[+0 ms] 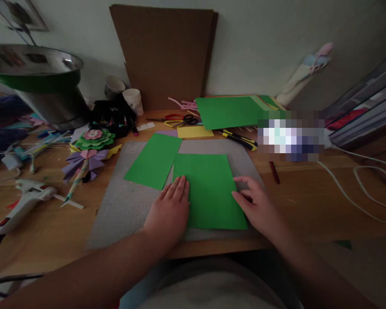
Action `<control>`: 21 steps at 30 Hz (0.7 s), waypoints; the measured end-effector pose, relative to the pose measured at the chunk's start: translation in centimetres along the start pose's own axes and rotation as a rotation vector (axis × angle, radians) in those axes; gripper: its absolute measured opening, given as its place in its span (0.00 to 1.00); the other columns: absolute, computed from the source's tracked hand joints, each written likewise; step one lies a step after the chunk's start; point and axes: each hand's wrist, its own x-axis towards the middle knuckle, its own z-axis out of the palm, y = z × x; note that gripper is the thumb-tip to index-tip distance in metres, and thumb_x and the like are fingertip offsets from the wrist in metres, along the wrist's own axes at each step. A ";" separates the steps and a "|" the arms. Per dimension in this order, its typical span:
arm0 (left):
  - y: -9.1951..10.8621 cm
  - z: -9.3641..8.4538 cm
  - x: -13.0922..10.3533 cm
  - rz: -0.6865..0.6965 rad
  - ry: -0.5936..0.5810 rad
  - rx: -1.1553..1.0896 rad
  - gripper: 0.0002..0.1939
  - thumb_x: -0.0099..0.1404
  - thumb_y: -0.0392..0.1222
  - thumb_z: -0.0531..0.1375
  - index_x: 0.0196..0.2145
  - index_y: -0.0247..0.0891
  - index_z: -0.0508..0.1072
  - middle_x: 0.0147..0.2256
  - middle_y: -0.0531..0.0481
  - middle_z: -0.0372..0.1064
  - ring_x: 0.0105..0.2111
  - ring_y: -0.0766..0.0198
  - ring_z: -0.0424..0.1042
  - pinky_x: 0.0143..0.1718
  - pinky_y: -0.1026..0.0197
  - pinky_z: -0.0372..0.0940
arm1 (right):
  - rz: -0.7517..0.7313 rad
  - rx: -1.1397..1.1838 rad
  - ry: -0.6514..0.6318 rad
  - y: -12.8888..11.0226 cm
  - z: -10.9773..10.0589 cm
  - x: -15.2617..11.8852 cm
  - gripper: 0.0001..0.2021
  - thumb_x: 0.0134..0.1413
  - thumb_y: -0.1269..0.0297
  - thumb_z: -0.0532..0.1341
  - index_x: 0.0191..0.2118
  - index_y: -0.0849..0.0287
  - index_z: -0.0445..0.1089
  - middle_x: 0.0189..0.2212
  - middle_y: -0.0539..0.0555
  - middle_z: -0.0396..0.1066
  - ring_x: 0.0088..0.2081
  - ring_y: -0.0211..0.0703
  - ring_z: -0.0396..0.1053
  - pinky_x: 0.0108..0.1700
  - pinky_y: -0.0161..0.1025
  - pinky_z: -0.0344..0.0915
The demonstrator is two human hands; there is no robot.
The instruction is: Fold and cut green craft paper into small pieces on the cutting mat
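A green sheet of paper (210, 189) lies on the grey cutting mat (112, 214) in front of me. My left hand (170, 206) rests flat across its left edge, fingers stretched out together. At the sheet's right edge is my right hand (252, 201), its thumb and index finger apart, the other fingers curled; the fingertips are beside or just on the edge. A second green piece of paper (154, 161) lies slanted on the mat to the upper left, close to the first sheet.
A hot glue gun (28, 197) and a paper flower (90, 146) are on the left. Behind the mat lie scissors (189, 120), a yellow-black utility knife (239, 139) and more green paper (231, 111). A large metal bowl (51, 79) stands back left; a white cable (344, 195) trails right.
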 end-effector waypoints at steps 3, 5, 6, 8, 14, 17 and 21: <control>0.1 0.2 -0.5 -0.015 0.007 -0.014 0.25 0.70 0.38 0.42 0.62 0.26 0.54 0.64 0.38 0.46 0.63 0.53 0.48 0.61 0.50 0.51 | -0.021 -0.062 0.016 -0.2 0.4 -0.9 0.12 0.58 0.59 0.51 0.47 0.52 0.58 0.18 0.44 0.65 0.18 0.37 0.57 0.21 0.34 0.52; 0.1 0.2 -0.6 -0.029 -0.005 -0.028 0.25 0.70 0.38 0.42 0.62 0.26 0.53 0.64 0.39 0.45 0.63 0.54 0.48 0.62 0.50 0.51 | -0.034 -0.074 0.031 -0.3 0.7 -1.3 0.10 0.57 0.60 0.51 0.44 0.53 0.57 0.17 0.44 0.65 0.17 0.37 0.55 0.21 0.33 0.51; 0.1 0.2 -0.5 -0.035 -0.011 -0.034 0.25 0.70 0.38 0.42 0.62 0.26 0.53 0.64 0.39 0.45 0.63 0.54 0.48 0.62 0.50 0.51 | -0.040 -0.071 0.035 -0.3 0.7 -1.4 0.08 0.57 0.60 0.51 0.43 0.53 0.57 0.17 0.44 0.65 0.17 0.36 0.55 0.21 0.33 0.51; 0.1 0.1 -0.4 -0.040 -0.018 -0.050 0.25 0.70 0.38 0.42 0.63 0.27 0.53 0.65 0.40 0.45 0.64 0.55 0.47 0.62 0.51 0.50 | -0.060 -0.068 0.039 -0.1 0.8 -1.6 0.06 0.57 0.60 0.51 0.40 0.53 0.56 0.16 0.44 0.64 0.17 0.37 0.55 0.21 0.34 0.51; 0.0 0.4 -0.2 -0.052 -0.011 -0.170 0.25 0.69 0.37 0.43 0.62 0.28 0.54 0.65 0.40 0.45 0.64 0.55 0.45 0.63 0.49 0.47 | -0.096 -0.124 0.117 2.5 -0.5 -2.2 0.07 0.57 0.59 0.52 0.39 0.54 0.57 0.19 0.47 0.64 0.22 0.40 0.63 0.26 0.36 0.57; -0.3 0.2 -0.5 -0.099 0.010 -0.396 0.25 0.68 0.37 0.46 0.62 0.30 0.54 0.65 0.41 0.45 0.64 0.56 0.46 0.64 0.50 0.45 | -0.080 -0.106 0.125 3.3 -1.8 -2.3 0.08 0.56 0.57 0.53 0.38 0.54 0.60 0.24 0.50 0.69 0.27 0.43 0.68 0.31 0.38 0.62; -1.0 -1.5 -1.5 -0.385 0.172 -1.011 0.27 0.65 0.41 0.51 0.61 0.38 0.56 0.64 0.47 0.50 0.63 0.57 0.50 0.61 0.52 0.51 | -0.045 0.006 0.236 3.2 -3.1 -2.3 0.08 0.53 0.57 0.54 0.36 0.54 0.63 0.31 0.54 0.72 0.34 0.45 0.70 0.34 0.39 0.65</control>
